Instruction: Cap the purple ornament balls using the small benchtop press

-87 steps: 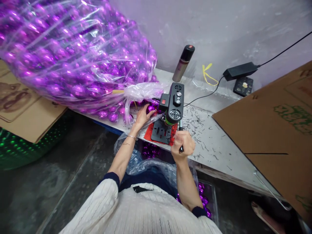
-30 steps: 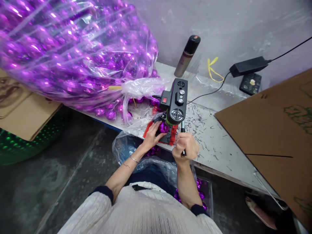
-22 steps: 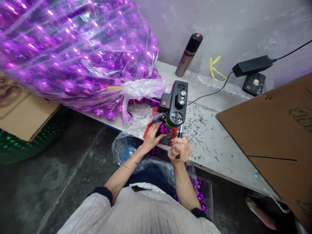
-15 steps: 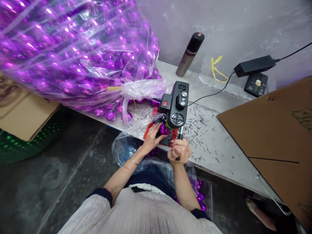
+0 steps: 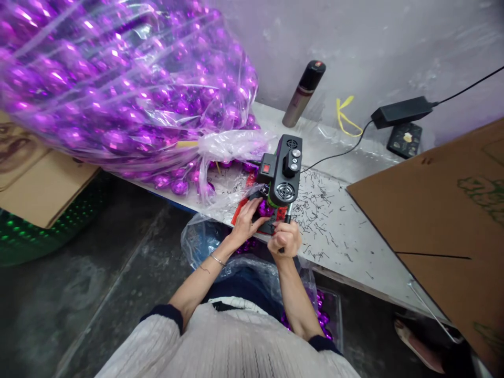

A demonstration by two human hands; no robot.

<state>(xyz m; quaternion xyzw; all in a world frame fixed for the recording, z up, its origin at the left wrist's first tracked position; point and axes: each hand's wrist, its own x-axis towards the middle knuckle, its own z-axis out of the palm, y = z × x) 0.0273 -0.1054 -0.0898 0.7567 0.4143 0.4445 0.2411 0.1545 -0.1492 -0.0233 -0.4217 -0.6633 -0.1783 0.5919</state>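
Observation:
A shiny purple ball (image 5: 265,209) sits under the head of a small black bench machine (image 5: 284,168) with a red switch and round vents. My left hand (image 5: 247,220) has its fingers and thumb around the ball from the near left side. My right hand (image 5: 285,239) is wrapped round the black lever handle (image 5: 289,216) at the machine's near right. Beneath the machine lies a red and black base (image 5: 241,211), partly covered by my hands. Where the ball meets the machine is hidden.
At left rests a large clear bag (image 5: 157,79) of purple balls. A spray can (image 5: 304,93), a power adapter (image 5: 401,112) and a yellow tie (image 5: 343,118) are along the wall. Dark wire bits (image 5: 323,210) litter the table. A cardboard box (image 5: 441,210) stands at right.
My right hand has moved slightly up and left with the lever handle. My left hand stays at the ball. The view has shifted a little.

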